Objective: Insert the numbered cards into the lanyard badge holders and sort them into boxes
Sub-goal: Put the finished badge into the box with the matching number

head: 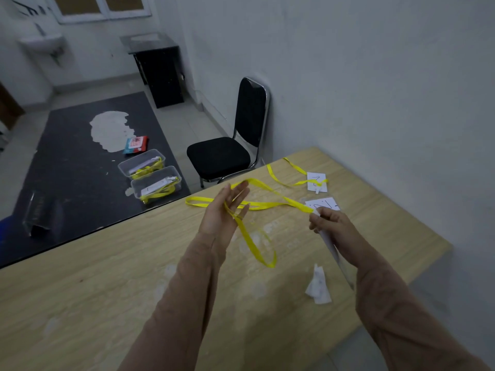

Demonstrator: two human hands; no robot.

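Tangling is the main hazard. Left hand point(225, 210) is flat, fingers straight, with the yellow lanyard point(257, 247) looped across them. Right hand point(332, 226) grips the badge holder point(330, 243) edge-on above the bench point(107, 290), just beside a numbered card point(325, 203). The slack loop hangs toward the bench and could snag a finger or drag that card. The boxes point(150, 175) sit on the floor, well apart; a trailing strap may catch the bench edge during the carry.
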